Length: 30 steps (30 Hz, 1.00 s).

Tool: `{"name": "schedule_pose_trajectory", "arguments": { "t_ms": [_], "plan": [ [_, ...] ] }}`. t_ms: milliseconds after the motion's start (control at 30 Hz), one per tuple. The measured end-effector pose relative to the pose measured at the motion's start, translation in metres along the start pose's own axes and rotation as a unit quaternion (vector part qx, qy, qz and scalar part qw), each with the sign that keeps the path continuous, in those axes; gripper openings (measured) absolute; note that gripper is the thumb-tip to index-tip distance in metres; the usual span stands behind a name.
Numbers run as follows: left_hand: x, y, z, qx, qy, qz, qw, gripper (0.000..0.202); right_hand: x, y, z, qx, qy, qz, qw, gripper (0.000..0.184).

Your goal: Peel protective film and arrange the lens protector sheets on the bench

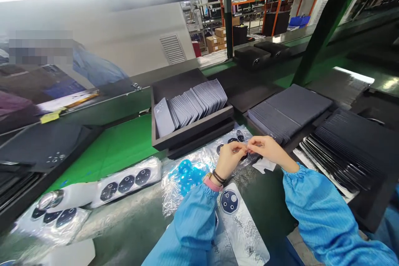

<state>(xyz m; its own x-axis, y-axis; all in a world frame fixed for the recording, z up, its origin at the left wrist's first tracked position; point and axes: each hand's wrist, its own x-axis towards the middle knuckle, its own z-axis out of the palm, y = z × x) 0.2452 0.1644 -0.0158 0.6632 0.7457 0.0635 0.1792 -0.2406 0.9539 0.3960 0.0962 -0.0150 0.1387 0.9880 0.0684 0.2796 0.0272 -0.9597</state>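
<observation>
My left hand and my right hand meet fingertip to fingertip over the bench, both closed in a pinch. Whatever sits between the fingers is too small to make out. Beneath them lies a clear plastic sheet bearing dark camera-lens covers. Just below my right hand is a scrap of white paper. To the left of my left wrist, a clear bag holds shiny blue round pieces. A pale phone back panel with a dark octagonal lens cover lies below my left wrist.
A black tray holds a row of grey panels. More dark panels stand in trays on the right. Several lens covers lie on packs at left. Past the ledge is another person's blue sleeve. A green post rises at right.
</observation>
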Motion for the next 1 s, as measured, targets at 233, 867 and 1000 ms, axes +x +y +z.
{"name": "schedule_pose_trajectory", "arguments": {
  "t_ms": [233,867,1000],
  "plan": [
    [-0.004,0.007,0.002,-0.016,0.009,-0.007,1.000,0.014,-0.003,-0.007,-0.001,0.016,0.003,0.026,1.000,0.024],
    [-0.007,0.006,0.010,0.052,0.031,0.046,0.997,0.012,-0.007,-0.012,-0.005,-0.028,0.020,0.027,0.999,0.020],
    [-0.008,0.006,0.011,0.099,0.033,0.072,0.992,0.014,-0.008,-0.013,-0.003,-0.038,0.025,0.014,0.999,0.017]
  ]
}}
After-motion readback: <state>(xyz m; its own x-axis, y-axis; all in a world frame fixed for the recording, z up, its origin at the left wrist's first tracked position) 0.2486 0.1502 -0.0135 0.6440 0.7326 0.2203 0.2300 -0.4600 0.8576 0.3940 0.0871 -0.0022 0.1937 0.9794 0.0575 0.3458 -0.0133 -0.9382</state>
